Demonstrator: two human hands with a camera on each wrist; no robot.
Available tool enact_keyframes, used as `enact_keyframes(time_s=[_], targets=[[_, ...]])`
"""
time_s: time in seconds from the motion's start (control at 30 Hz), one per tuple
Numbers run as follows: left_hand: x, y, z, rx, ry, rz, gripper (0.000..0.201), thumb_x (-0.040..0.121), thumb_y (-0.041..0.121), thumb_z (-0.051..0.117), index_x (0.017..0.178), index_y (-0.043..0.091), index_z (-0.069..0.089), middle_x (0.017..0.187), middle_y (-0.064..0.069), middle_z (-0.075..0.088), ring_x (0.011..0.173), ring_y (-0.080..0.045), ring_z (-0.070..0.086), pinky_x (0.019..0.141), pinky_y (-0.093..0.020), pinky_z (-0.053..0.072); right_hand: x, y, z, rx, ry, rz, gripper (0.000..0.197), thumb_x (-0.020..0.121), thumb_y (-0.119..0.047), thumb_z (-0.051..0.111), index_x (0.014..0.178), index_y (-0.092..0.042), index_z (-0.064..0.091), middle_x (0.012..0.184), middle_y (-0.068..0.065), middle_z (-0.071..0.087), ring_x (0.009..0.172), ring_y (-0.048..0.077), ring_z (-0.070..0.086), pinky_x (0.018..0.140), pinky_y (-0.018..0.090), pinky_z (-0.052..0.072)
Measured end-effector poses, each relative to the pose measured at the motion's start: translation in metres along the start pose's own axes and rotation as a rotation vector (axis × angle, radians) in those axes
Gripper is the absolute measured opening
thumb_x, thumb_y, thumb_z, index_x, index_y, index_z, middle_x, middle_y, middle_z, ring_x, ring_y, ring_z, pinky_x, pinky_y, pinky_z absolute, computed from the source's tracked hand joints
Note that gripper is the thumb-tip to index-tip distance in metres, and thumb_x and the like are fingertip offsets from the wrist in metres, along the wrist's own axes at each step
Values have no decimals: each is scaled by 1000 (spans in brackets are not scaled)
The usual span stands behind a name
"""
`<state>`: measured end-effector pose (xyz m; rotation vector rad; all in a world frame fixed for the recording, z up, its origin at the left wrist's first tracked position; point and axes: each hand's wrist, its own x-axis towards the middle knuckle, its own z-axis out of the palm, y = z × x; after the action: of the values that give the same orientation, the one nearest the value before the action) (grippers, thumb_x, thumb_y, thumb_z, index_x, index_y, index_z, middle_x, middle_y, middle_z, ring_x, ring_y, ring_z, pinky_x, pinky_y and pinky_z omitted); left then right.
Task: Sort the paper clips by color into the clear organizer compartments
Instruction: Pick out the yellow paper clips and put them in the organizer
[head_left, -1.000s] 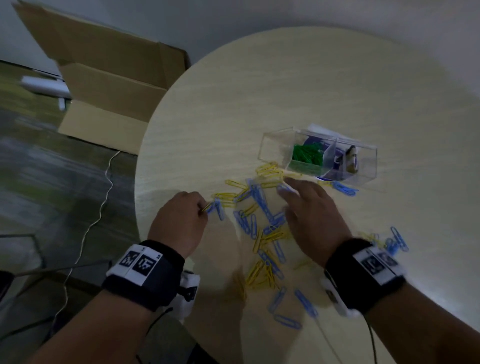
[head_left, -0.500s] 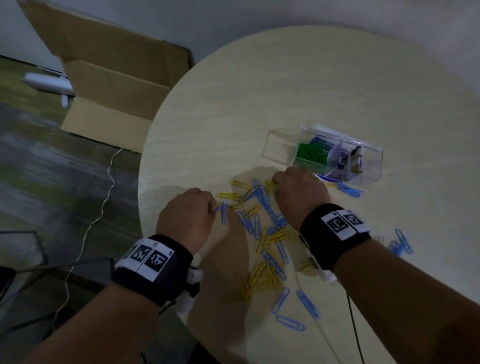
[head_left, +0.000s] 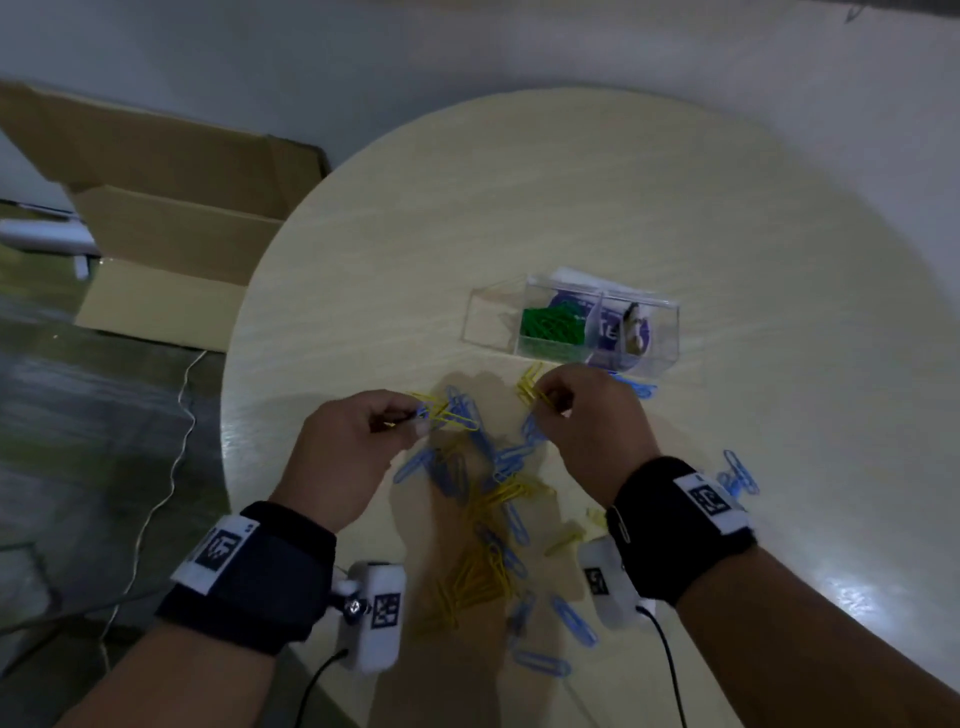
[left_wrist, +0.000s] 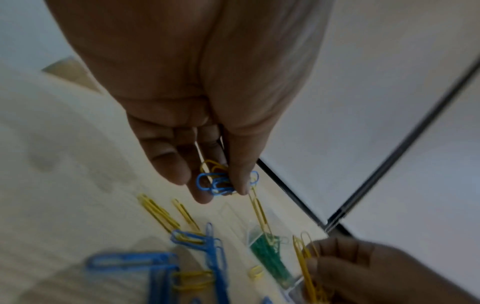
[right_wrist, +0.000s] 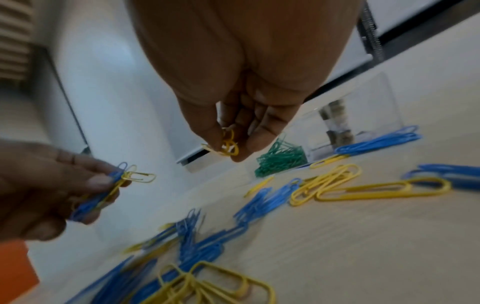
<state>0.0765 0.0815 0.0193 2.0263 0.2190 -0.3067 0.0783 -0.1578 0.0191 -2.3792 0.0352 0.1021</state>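
Observation:
A clear organizer (head_left: 571, 325) stands on the round table (head_left: 597, 197), with green clips (head_left: 551, 326) in its middle compartment and its left compartment bare. Blue and yellow paper clips (head_left: 488, 499) lie scattered in front of it. My left hand (head_left: 415, 418) is raised off the table and pinches a mixed bunch of blue and yellow clips (left_wrist: 221, 181). Near the organizer's front wall, my right hand (head_left: 550, 402) pinches a few yellow clips (right_wrist: 228, 144). Both bunches hang above the pile.
An open cardboard box (head_left: 171, 218) stands on the floor left of the table. A cable (head_left: 171, 426) runs along the floor there. More blue clips (head_left: 737, 475) lie right of my right wrist. The table's left edge is close to my left wrist.
Both hands have lifted off the table with clips in their fingers. The right hand moved back toward the organizer; the left hand rose and gathered more clips.

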Motion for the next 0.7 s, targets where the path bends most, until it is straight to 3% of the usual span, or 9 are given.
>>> enact_keyframes(time_s=[0.1,0.2,0.27,0.33,0.5,0.6,0.7], targets=[[0,8,11,-129,-23,-71,11,83,10,72,85,21,74,69,-3,72,64,-10,64,53,-28,47,-8,9,-7,79,38,65,5,79,-14,69,78,-16,64,72,1,63,68,19,57,63,30,45],[-1,12,19,-167,-47,-152,8,84,11,71,85,18,73,78,-9,73,68,-17,67,56,-31,46,-13,20,-9,89,41,123,7,79,-16,69,77,-19,64,72,-2,63,67,15,56,57,20,38],[1,7,20,-40,-47,-154,7,85,14,71,90,17,75,82,-10,75,73,-22,69,61,-34,51,-17,25,-9,74,17,142,5,81,-19,69,79,-19,64,74,-3,64,68,16,56,59,24,40],[3,1,15,133,-34,-112,12,85,21,70,96,17,77,84,-2,76,74,-16,72,69,-37,59,-20,29,-10,54,-1,142,4,81,-20,69,79,-19,65,74,-2,63,69,17,56,62,29,43],[-3,-2,-7,295,39,-47,15,89,26,65,98,21,76,83,4,74,68,-8,71,72,-35,57,-25,36,-10,22,-4,140,5,80,-21,70,79,-19,66,72,-1,66,69,19,60,64,33,47],[-7,-6,-23,464,77,-29,18,90,31,64,98,20,76,95,3,75,84,-10,68,76,-27,49,-26,38,-8,2,-12,156,6,79,-22,70,78,-17,67,72,1,67,70,21,61,66,35,48],[-1,-15,-32,673,61,-27,29,90,39,61,112,23,72,116,0,68,106,-24,62,89,-31,46,-26,38,-7,-4,-20,174,4,78,-21,70,78,-19,67,72,0,67,70,21,61,65,34,48]])
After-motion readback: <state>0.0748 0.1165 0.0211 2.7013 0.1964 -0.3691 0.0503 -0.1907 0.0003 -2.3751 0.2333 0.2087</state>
